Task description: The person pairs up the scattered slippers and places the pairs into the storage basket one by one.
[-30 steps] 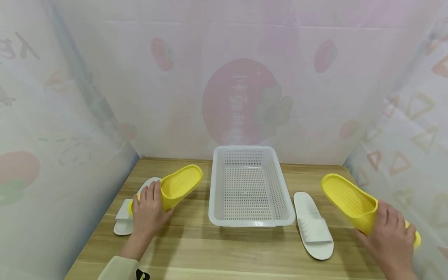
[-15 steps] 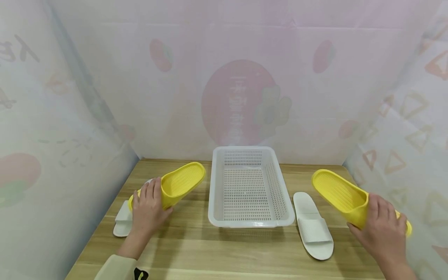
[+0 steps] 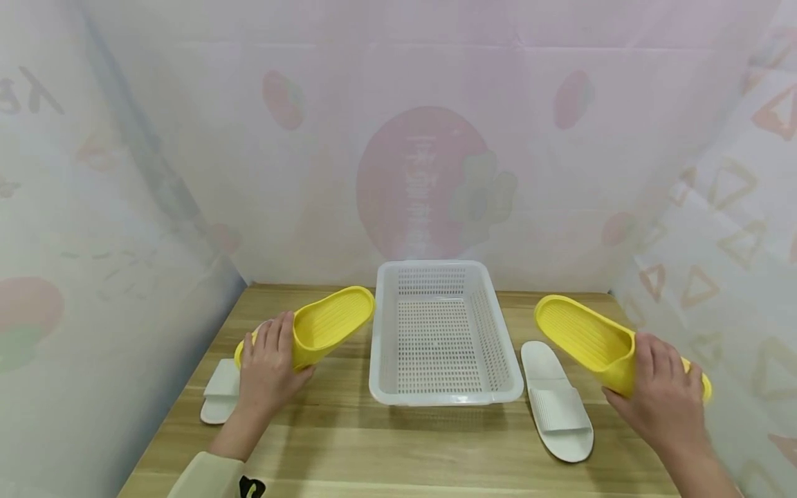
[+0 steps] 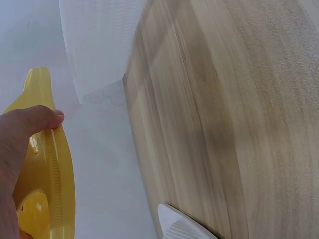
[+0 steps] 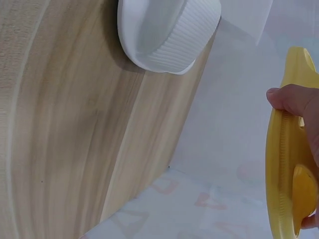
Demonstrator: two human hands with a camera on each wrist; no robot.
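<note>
My left hand (image 3: 268, 370) grips a yellow slipper (image 3: 336, 321) across its strap, the heel end tilted up toward the basket. In the left wrist view the thumb presses on the sole edge of that slipper (image 4: 62, 184). A second yellow slipper (image 3: 582, 332) is held by my right hand (image 3: 666, 394), with its heel end angled left over the table. The right wrist view has my thumb on the edge of this slipper (image 5: 281, 184), which is raised off the wood. One white slipper (image 3: 223, 387) lies partly hidden behind my left hand. Another white slipper (image 3: 557, 404) lies left of my right hand.
A white perforated plastic basket (image 3: 510, 394) stands mid-table between the two yellow slippers. The wooden table (image 3: 398, 449) is bounded by printed cloth walls (image 3: 311, 173) at the back and both sides.
My right hand has moved left with its yellow slipper, bringing the heel above the white slipper's side. My left hand has shifted slightly right with the other one. The basket stays in place.
</note>
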